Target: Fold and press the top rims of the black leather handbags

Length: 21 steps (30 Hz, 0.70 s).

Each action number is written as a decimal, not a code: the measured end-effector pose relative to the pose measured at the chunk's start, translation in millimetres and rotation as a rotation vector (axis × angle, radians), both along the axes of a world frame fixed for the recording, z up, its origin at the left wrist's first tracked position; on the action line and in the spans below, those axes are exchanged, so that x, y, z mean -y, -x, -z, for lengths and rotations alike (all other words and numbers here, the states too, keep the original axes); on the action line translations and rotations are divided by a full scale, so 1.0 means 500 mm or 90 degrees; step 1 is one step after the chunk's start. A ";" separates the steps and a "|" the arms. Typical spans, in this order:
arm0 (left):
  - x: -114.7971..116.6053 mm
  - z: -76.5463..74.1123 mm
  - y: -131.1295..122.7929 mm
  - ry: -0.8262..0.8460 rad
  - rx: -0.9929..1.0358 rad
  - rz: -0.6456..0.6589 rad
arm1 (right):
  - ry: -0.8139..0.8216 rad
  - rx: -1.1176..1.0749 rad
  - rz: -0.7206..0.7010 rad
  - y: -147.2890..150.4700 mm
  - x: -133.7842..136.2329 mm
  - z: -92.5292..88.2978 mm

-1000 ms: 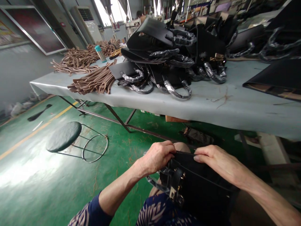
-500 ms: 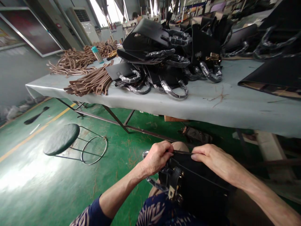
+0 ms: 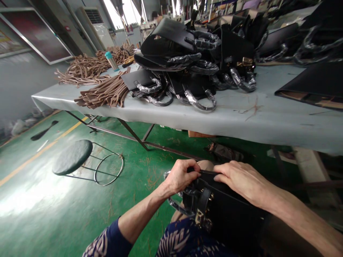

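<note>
A black handbag [image 3: 230, 217] lies across my lap, its handle wrapped in clear plastic and a strap with gold-coloured metal fittings on its left side. My left hand [image 3: 184, 176] pinches the bag's far edge near the handle. Just to the right, my right hand [image 3: 235, 176] grips the same edge between thumb and fingers. A short stretch of black edge shows between the two hands. The inside of the bag and its lower right part are too dark to make out.
A long table [image 3: 171, 116] with a pale cover stands ahead, carrying a heap of black bags [image 3: 171, 50], bundles of brown strips [image 3: 104, 92] and a turquoise-capped bottle [image 3: 111, 60]. A round stool [image 3: 73, 157] lies tipped on the green floor at left, among thread scraps.
My right hand has shifted slightly left along the bag's edge, closer to my left hand. Both hands keep their hold, and the view has moved a little.
</note>
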<state>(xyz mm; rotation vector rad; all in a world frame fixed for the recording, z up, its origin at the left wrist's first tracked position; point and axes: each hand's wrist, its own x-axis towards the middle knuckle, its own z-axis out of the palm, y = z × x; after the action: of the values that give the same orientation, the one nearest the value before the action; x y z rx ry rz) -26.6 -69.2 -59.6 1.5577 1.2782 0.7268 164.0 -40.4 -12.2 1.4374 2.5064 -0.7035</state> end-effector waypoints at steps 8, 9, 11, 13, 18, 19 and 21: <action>0.008 0.001 -0.001 -0.005 0.055 -0.016 | 0.028 -0.143 -0.021 0.030 -0.003 0.010; 0.008 0.002 -0.001 -0.006 0.069 -0.018 | 0.036 -0.157 -0.024 0.031 -0.002 0.009; 0.008 0.006 -0.003 -0.003 0.115 -0.026 | 0.037 -0.165 -0.026 0.033 0.001 0.010; 0.007 0.011 -0.006 0.022 0.169 -0.037 | 0.024 -0.153 -0.021 0.033 0.003 0.012; 0.006 0.016 -0.003 0.145 0.258 -0.053 | 0.036 -0.171 -0.024 0.029 0.003 0.014; 0.008 0.014 0.001 0.165 0.270 -0.054 | 0.039 -0.172 -0.023 0.029 0.002 0.013; 0.011 0.010 0.011 0.192 0.291 -0.049 | 0.037 -0.167 -0.020 0.030 0.000 0.014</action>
<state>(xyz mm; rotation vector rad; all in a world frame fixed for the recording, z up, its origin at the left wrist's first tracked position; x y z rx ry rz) -32.1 -74.9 -64.5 1.0298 1.0491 0.8376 149.0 -40.4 -19.0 1.3618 2.6658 -1.0096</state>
